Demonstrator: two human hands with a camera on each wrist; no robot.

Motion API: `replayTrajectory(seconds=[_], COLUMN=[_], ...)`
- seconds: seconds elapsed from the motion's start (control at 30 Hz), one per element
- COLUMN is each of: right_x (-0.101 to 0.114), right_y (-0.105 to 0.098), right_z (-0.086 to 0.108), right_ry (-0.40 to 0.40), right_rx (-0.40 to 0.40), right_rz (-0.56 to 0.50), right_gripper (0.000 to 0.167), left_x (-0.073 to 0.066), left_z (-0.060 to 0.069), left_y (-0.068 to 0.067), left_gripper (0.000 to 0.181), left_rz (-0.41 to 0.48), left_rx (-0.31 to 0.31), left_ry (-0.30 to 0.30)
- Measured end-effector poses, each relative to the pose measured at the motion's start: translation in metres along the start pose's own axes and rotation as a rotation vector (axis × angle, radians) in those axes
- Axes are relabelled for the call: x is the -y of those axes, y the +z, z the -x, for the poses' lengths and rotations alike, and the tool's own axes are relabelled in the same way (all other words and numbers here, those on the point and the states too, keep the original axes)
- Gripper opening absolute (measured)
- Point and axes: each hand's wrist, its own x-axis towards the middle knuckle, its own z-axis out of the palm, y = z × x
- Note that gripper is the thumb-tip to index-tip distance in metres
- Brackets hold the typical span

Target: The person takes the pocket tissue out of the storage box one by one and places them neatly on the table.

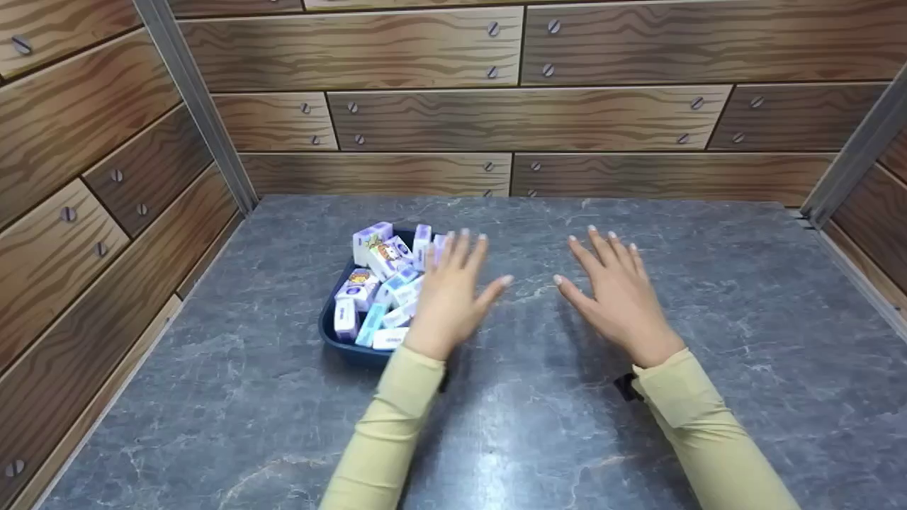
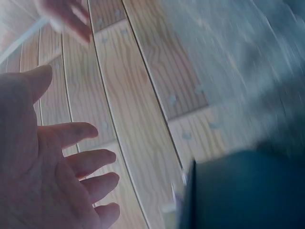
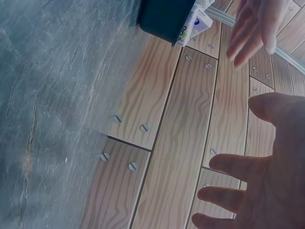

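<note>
My left hand (image 1: 450, 301) is held with its fingers spread, over the right side of a dark blue bin (image 1: 365, 356). Several small boxes (image 1: 358, 289), white with purple or light blue, lie jumbled in that bin. The hand and sleeve hide the bin's right part. Off to the right, my right hand (image 1: 623, 304) hovers above the table with its fingers apart and nothing in it. In the left wrist view the palm (image 2: 43, 176) is bare, and the bin's wall (image 2: 248, 191) is close by. The right wrist view shows the other palm bare too.
A grey marbled tabletop (image 1: 234, 397) lies under everything. Wood-patterned panels (image 1: 425, 120) with printed screws rise behind it and at both sides. Metal corner posts (image 1: 205, 113) stand at the back left and back right.
</note>
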Motion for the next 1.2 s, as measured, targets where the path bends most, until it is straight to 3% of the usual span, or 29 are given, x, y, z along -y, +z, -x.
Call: replayTrajectory(seconds=[0.27, 0.5, 0.73, 1.03, 1.2], right_x=[-0.002, 0.000, 0.001, 0.000, 0.002], right_y=[0.003, 0.005, 0.006, 0.008, 0.010], right_z=[-0.002, -0.001, -0.001, -0.002, -0.002], right_ry=[-0.011, -0.015, -0.013, -0.011, -0.005], right_rx=[-0.011, -0.006, 0.007, 0.011, 0.017], right_rz=[0.005, -0.004, -0.011, -0.005, -0.009], right_gripper=[0.071, 0.069, 0.071, 0.072, 0.070], left_x=[0.053, 0.086, 0.112, 0.153, 0.165], left_z=[0.022, 0.039, 0.049, 0.061, 0.060], left_y=[-0.019, -0.031, -0.038, -0.043, -0.038], left_gripper=[0.073, 0.070, 0.070, 0.061, 0.049], left_rz=[0.002, -0.015, 0.041, 0.274, 0.302], left_rx=[-0.087, -0.100, -0.059, 0.003, 0.023], left_ry=[-0.066, -0.123, -0.199, -0.339, -0.347])
